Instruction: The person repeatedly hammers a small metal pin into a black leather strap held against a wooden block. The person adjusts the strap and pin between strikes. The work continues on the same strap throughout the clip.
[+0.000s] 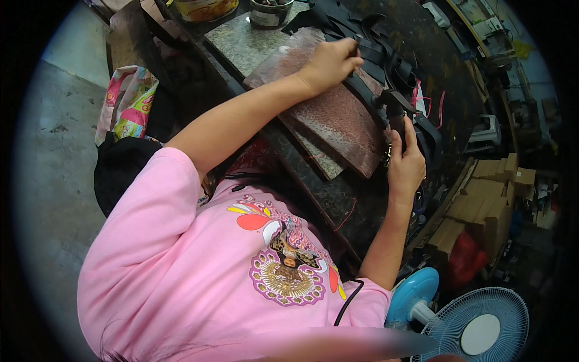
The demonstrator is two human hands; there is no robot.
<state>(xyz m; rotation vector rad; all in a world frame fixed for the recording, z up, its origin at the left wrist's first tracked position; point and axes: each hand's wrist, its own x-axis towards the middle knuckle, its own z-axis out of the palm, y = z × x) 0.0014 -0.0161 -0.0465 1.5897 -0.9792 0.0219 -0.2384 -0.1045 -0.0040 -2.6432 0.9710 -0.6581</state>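
Note:
My left hand is closed, its fingers pinched at the end of a black strap that looks like leather. The strap runs over a worn reddish-brown board toward my right hand. Fingers and thumb of my right hand are wrapped round the dark handle of a hammer, its black head lying by the strap's other end. The hammer's exact shape is partly hidden. More black straps lie heaped beyond both hands. Under the board sits a speckled stone slab.
A tin and a yellow tub stand at the far edge of the dark table. Pink string lies right of the straps. Cardboard boxes and a blue-and-white fan are at the right; a colourful bag hangs left.

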